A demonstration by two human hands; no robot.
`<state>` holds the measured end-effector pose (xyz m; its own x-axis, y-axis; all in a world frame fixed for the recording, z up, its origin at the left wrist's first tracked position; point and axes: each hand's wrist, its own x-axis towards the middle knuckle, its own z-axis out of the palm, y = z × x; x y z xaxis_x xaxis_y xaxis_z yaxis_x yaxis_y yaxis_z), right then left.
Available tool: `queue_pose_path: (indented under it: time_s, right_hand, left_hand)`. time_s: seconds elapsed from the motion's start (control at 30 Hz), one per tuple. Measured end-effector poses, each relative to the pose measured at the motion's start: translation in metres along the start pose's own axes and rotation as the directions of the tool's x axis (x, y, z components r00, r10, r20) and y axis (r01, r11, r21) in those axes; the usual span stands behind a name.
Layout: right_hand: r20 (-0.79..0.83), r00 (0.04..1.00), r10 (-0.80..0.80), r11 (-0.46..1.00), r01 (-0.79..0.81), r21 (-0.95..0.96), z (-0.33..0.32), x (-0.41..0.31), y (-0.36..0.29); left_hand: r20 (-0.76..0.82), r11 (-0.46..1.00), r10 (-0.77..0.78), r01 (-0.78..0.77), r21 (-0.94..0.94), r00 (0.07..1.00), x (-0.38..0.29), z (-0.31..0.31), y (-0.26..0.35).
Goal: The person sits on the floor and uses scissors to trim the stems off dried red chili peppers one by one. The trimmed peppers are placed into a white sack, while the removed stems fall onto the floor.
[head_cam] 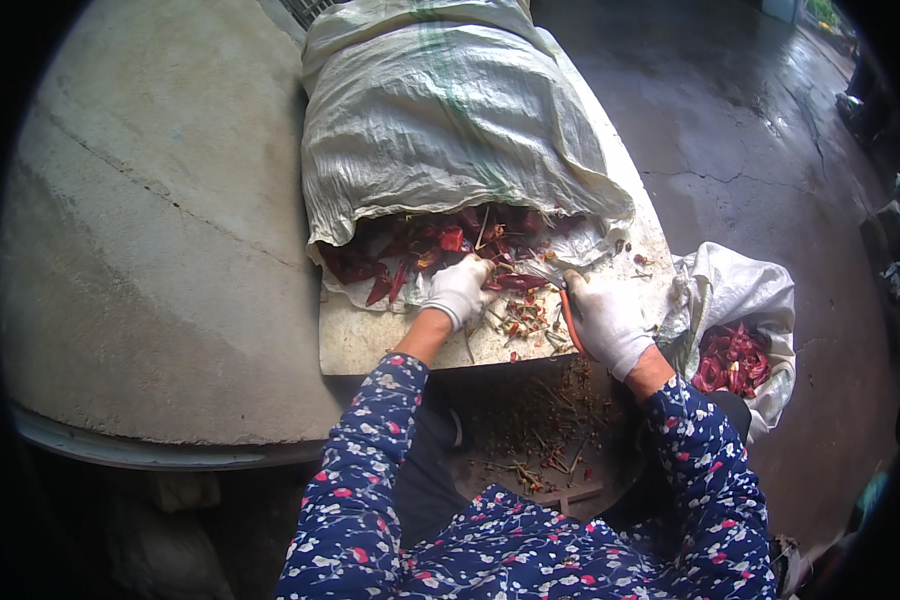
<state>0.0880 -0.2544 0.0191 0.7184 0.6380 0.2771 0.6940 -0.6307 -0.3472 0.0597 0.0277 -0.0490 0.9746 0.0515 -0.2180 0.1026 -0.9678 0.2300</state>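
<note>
My left hand (pixel 459 291), in a white glove, is closed around a dried red chili pepper (pixel 522 282) near the mouth of a white woven sack (pixel 450 127). Orange-handled scissors (pixel 568 319) are gripped in my gloved right hand (pixel 607 319). Their metal blades point left toward the pepper; whether they touch it I cannot tell. More dried red chilies (pixel 420 251), some with long stems, spill from the sack's opening. Cut stems and seeds (pixel 529 319) lie scattered on the pale board (pixel 390 341) below both hands.
At the right, a second white woven sack (pixel 735 277) stands open with red chili pieces (pixel 733 360) inside. Stem scraps (pixel 562 427) litter the floor under the board's front edge. A cracked concrete slab (pixel 172 247) fills the left side. Dark, cracked floor (pixel 720 142) stretches away right.
</note>
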Motion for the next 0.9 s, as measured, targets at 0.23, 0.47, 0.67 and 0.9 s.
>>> queue_pose_path:
  time_s: [0.23, 0.47, 0.67, 0.9]
  right_hand:
    - [0.043, 0.998, 0.037, 0.999, -0.037, -0.004, -0.006, -0.001, 0.000]
    - [0.025, 1.000, 0.004, 1.000, -0.005, 0.020, 0.000, -0.001, 0.000]
    - [0.031, 0.999, 0.037, 0.999, -0.037, 0.023, 0.002, -0.002, -0.001]
    - [-0.044, 0.998, 0.055, 0.991, -0.049, 0.126, 0.009, 0.000, -0.006]
  left_hand:
    - [-0.363, 0.979, -0.110, 0.038, -0.199, 0.925, 0.000, -0.018, 0.013]
    - [-0.089, 0.001, -0.500, -0.102, -0.995, 0.862, -0.007, -0.048, 0.016]
    - [0.238, -0.625, -0.394, -0.068, -0.778, 0.888, -0.025, -0.046, 0.028]
    - [0.274, -0.741, -0.232, 0.014, -0.672, 0.933, -0.032, -0.031, 0.062]
